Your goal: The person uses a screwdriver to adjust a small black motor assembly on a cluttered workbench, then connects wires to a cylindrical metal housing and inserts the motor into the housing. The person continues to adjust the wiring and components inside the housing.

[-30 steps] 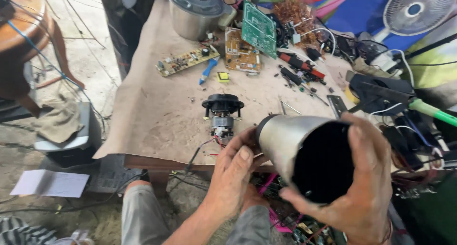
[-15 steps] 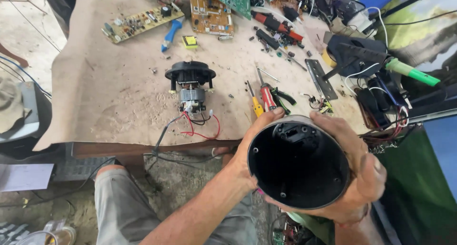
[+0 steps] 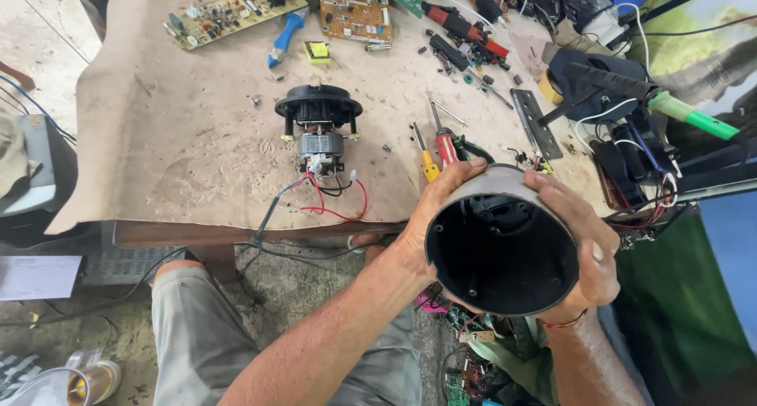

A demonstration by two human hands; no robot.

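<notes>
Both my hands hold a round housing point(image 3: 502, 244), silver outside and black inside, with its open end facing me. My left hand point(image 3: 436, 209) grips its left rim, my right hand point(image 3: 581, 244) wraps its right side. On the table beyond it lies a small electric motor point(image 3: 318, 134) with a black round cap and red and black wires trailing toward the table edge. A yellow-handled screwdriver point(image 3: 426, 163) and a red-handled one point(image 3: 445, 144) lie just past my left fingers.
Circuit boards point(image 3: 236, 12) point(image 3: 355, 10), a blue-handled tool point(image 3: 284, 35), a small yellow part point(image 3: 318, 53) and loose screws lie at the back of the table point(image 3: 181, 162). Black casings, cables and a green-handled tool point(image 3: 694, 116) crowd the right side. My knees are below the table edge.
The housing has turned from sideways to open end facing me and come lower. The view has tilted down and closer to the table.
</notes>
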